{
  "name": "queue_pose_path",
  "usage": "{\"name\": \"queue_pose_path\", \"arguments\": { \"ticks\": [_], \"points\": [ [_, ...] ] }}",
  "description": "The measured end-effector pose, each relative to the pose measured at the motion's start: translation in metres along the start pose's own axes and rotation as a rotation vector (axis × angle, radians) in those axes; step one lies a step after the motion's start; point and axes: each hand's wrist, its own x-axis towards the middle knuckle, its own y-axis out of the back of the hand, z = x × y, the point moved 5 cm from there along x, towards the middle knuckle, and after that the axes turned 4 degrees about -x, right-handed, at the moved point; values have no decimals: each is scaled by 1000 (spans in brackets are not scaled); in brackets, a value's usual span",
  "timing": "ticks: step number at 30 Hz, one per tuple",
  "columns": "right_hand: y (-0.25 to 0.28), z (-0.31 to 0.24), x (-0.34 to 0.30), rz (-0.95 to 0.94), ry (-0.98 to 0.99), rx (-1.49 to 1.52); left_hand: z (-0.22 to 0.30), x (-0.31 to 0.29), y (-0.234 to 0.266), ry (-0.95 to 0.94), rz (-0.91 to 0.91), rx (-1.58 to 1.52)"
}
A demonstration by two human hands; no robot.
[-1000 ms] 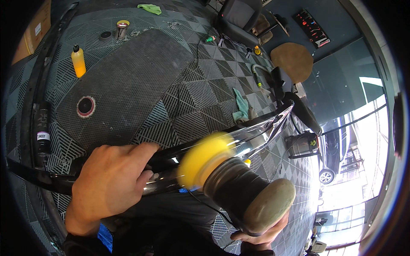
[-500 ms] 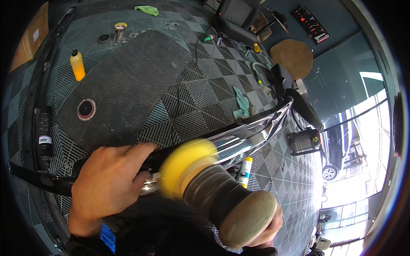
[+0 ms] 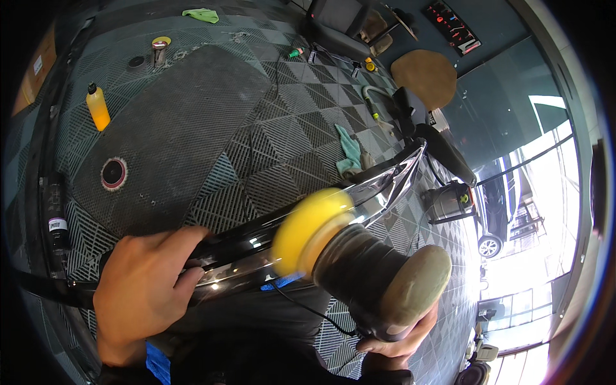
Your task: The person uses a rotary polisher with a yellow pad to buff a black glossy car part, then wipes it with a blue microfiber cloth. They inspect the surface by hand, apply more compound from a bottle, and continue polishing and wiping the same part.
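Observation:
A long, glossy black trim piece, apparently a car part (image 3: pixel 244 247), lies slantwise across my lap. My left hand (image 3: pixel 144 289) is closed around its left part, thumb on the near side. In my right hand (image 3: pixel 410 340) is a dark cylindrical polisher (image 3: pixel 356 269) with a worn, pale rounded end. Its yellow foam pad (image 3: pixel 313 228) rests against the shiny face of the trim, right of my left hand, and is smeared by motion. A thin black cord (image 3: pixel 308 307) runs below the trim to the polisher. Bits of blue cloth (image 3: pixel 157 362) show near my lap.
On the tiled floor are a dark mat (image 3: pixel 173 128), a round pad (image 3: pixel 114 174), a yellow bottle (image 3: pixel 97 108), a black bottle (image 3: pixel 57 215) and a teal cloth (image 3: pixel 348 153). A black chair (image 3: pixel 333 29) stands at the back; a bucket-like vacuum (image 3: pixel 449 204) sits at the right.
The polisher has moved right and slightly up along the trim. My left hand keeps its hold. The whole view has shifted, and the cord and a blue cloth under the trim now show.

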Motion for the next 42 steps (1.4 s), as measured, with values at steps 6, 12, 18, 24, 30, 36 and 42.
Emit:
{"name": "queue_pose_path", "arguments": {
  "ticks": [6,12,18,24,30,36,42],
  "points": [
    [9,5,6,206,-201,54,3,0,-3,-24,22,28],
    [15,4,7,-33,-126,-23,5,2,-2,-33,16,40],
    [16,-10,14,-180,78,-328,2,-3,-6,-22,20,31],
    [26,7,17,88,-214,0,1,-2,-8,-30,14,6],
    [22,10,14,197,-157,25,3,-2,-7,-10,20,10],
    [5,5,8,141,780,-125,5,-3,-7,44,-10,28],
    [11,14,27,69,841,208,6,-4,-9,41,-13,12]
  ]
}}
